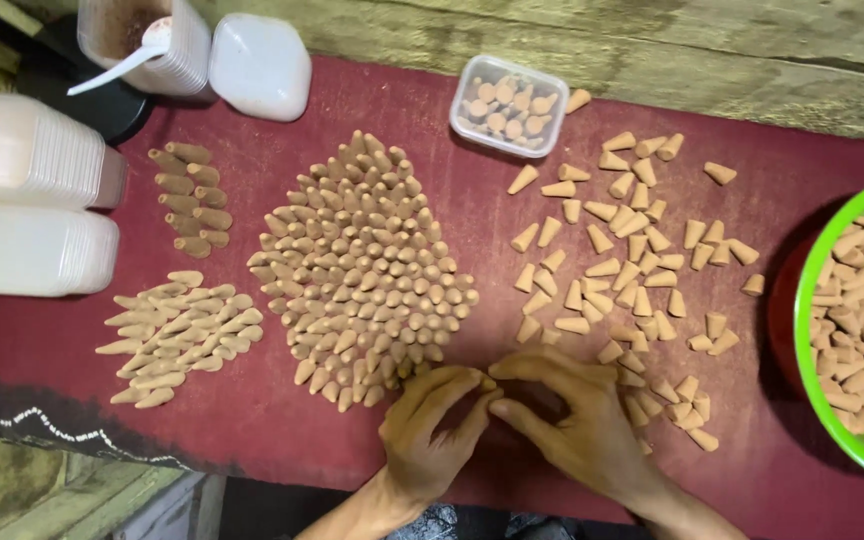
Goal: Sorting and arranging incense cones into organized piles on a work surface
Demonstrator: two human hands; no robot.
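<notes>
From the head view, the left hand point(430, 425) and right hand point(574, 415) meet fingertip to fingertip on the red cloth point(282, 430), pinching small tan cones point(362, 270); exactly what they hold is hidden. The cones look light and crumbly, best pinched gently at the base.

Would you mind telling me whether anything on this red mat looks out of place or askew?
One stray cone lies on its side against the small clear box, apart from the rest. The cones right of the hands lie scattered on their sides, unlike the dense upright cluster. Nothing looks spilled or broken.
</notes>
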